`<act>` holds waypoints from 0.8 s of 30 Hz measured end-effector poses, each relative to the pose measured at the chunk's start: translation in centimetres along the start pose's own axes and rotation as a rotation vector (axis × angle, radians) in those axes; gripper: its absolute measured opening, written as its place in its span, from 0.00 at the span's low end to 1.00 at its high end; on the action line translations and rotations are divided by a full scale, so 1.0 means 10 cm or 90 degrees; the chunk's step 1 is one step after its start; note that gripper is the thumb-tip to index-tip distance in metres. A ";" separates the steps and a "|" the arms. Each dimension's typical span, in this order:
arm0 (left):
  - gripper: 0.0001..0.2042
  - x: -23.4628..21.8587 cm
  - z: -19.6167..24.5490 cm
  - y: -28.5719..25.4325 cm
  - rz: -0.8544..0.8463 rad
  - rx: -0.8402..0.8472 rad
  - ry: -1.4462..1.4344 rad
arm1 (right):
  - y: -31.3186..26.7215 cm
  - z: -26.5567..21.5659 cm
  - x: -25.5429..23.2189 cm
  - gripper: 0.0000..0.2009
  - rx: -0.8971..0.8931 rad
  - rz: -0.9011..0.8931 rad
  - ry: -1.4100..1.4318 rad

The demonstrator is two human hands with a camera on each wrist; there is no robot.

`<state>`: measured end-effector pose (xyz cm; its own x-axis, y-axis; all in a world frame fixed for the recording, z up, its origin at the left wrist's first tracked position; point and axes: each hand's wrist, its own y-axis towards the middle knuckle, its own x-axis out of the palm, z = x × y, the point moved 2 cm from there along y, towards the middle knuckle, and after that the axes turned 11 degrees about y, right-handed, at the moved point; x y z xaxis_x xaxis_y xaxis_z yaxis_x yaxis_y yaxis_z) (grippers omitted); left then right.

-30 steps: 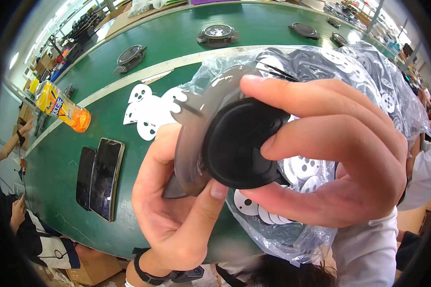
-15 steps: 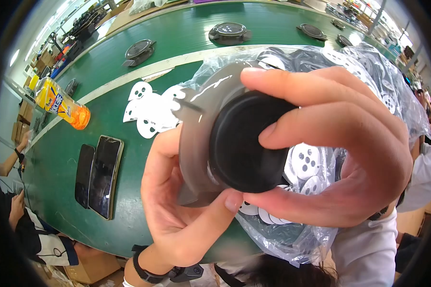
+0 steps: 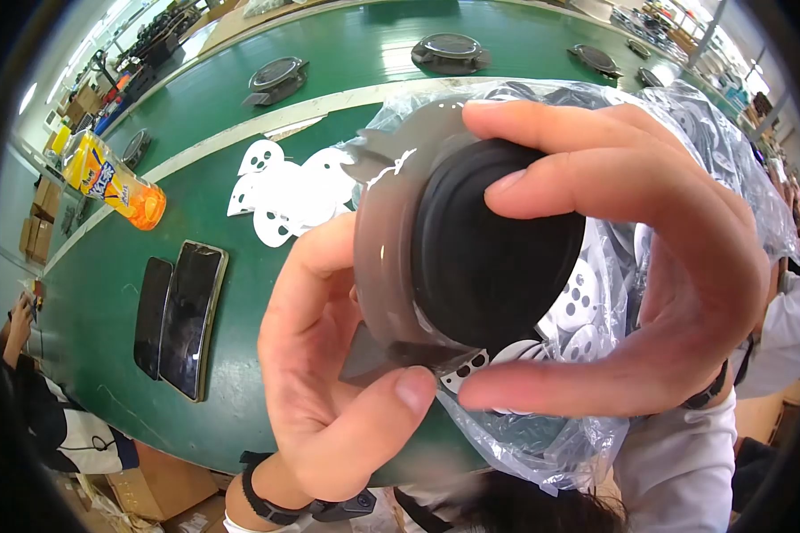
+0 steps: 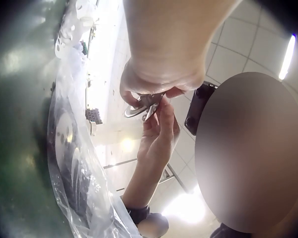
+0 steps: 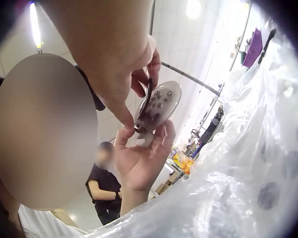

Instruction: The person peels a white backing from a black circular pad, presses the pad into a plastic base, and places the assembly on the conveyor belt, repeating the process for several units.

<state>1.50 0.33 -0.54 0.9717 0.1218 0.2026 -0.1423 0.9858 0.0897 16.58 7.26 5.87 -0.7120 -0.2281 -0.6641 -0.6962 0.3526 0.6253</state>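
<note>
Head view: the black disc [image 3: 498, 258] overlapped the grey cover [image 3: 384, 249] from the right, nearer the right hand [image 3: 709, 253], whose fingers gripped the disc while the left hand [image 3: 316, 400] clamped the cover.

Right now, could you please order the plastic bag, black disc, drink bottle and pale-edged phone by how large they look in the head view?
1. Plastic bag
2. Black disc, enlarged by nearness to the camera
3. Drink bottle and pale-edged phone: too alike to rank
</note>
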 end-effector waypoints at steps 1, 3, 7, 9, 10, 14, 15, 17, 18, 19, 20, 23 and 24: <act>0.39 0.00 0.00 0.00 -0.009 -0.007 -0.002 | 0.00 -0.01 -0.01 0.29 0.013 0.010 0.024; 0.38 -0.02 -0.01 0.01 -0.013 0.009 0.004 | -0.03 -0.02 -0.01 0.28 0.027 0.020 0.050; 0.36 0.03 -0.05 0.03 0.026 0.038 -0.005 | -0.06 0.02 -0.03 0.22 0.094 0.015 0.009; 0.36 0.04 -0.05 0.04 0.027 0.035 -0.018 | -0.06 0.03 0.00 0.21 0.094 0.009 0.007; 0.35 0.05 -0.05 0.05 0.028 0.032 -0.032 | -0.07 0.03 0.03 0.21 0.104 0.025 0.011; 0.35 0.09 -0.05 0.04 0.044 0.019 -0.013 | -0.08 0.06 0.05 0.20 0.116 0.052 0.016; 0.35 0.09 -0.06 0.04 0.034 0.025 -0.016 | -0.07 0.07 0.05 0.20 0.116 0.053 0.016; 0.35 0.09 -0.07 0.04 0.023 0.028 -0.018 | -0.07 0.07 0.05 0.20 0.101 0.035 0.020; 0.34 0.08 -0.08 0.05 0.017 0.056 -0.013 | -0.07 0.07 0.05 0.20 0.103 0.036 0.021; 0.33 0.07 -0.09 0.05 0.011 0.085 -0.007 | -0.07 0.07 0.06 0.20 0.098 0.027 0.018; 0.33 0.07 -0.08 0.05 0.012 0.083 -0.005 | -0.07 0.07 0.06 0.20 0.093 0.020 0.015; 0.31 0.08 -0.08 0.05 0.023 0.088 0.066 | -0.07 0.07 0.04 0.21 0.086 -0.007 0.016; 0.30 0.07 -0.09 0.05 0.021 0.098 0.065 | -0.07 0.08 0.03 0.21 0.087 -0.007 0.017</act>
<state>2.31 1.06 -1.21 0.9790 0.1720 0.1090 -0.1935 0.9528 0.2341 16.90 7.62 4.90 -0.7079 -0.2564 -0.6581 -0.6863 0.4697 0.5552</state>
